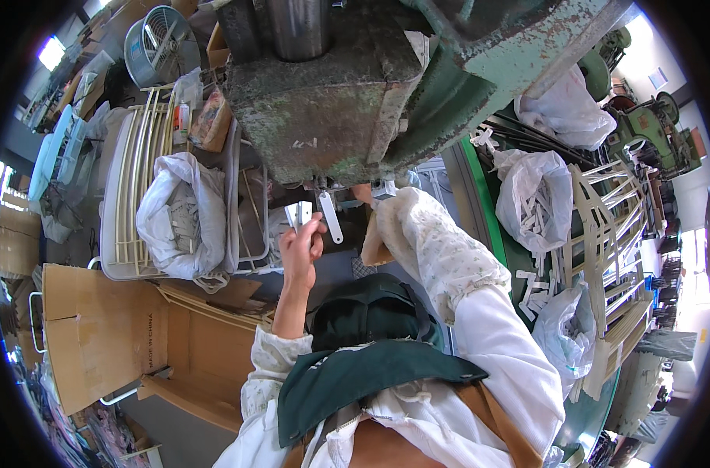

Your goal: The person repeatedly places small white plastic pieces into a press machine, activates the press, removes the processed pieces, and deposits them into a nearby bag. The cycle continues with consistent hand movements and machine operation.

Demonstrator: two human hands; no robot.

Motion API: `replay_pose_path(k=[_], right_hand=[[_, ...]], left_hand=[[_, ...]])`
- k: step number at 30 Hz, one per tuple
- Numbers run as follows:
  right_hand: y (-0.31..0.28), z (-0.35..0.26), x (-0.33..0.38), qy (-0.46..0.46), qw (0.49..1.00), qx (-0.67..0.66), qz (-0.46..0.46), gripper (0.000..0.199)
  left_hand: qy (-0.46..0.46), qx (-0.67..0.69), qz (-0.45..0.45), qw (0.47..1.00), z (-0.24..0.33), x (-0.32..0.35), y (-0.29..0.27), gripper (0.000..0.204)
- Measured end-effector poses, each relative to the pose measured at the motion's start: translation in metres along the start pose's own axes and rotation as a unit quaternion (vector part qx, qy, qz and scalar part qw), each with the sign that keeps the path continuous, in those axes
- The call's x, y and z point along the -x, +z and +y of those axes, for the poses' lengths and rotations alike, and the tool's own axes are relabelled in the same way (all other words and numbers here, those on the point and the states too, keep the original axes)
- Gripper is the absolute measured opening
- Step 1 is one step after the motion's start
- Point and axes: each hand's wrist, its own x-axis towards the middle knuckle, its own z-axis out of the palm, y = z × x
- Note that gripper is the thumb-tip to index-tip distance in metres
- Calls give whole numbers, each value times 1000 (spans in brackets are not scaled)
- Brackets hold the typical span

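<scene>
My left hand (302,253) is closed around a small white metal piece (296,213) with a folded, channel-like shape, held just below the machine head. Right beside its fingertips, a flat white strip (330,219) with a rounded, holed lower end hangs from the underside of the press-like machine (320,117). I cannot tell whether my left fingers touch that strip. Of my right hand (362,193), only a bit shows under the machine's lower edge, next to a small metal block (383,189). The patterned sleeve and the machine hide its fingers.
To the left stands a white bag of pale parts (185,214) on a rack with long cream rods (140,187). Below it is an open cardboard box (105,335). On the right, bags of white pieces (534,201) and stacked cream frames (605,226) lie on a green-edged table.
</scene>
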Motion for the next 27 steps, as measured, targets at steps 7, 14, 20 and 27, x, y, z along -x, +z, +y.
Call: replay_pose_path(k=[7,14,20,27], right_hand=[[-38,-17,11,24,991,-133,-14,28],[-60,-28,14,32,985,-171,-11,31],[-98,-98,29,100,928,-359,-6,31],[-129,-165,29,210,892,-397,-58,28]], left_hand=[[-6,10,-30,999,2,4,-15,28],[-18,-31,14,999,13,4,0,29],[-12,-77,-43,996,8,3,-19,28],[12,-55,-49,997,19,9,-10,24]])
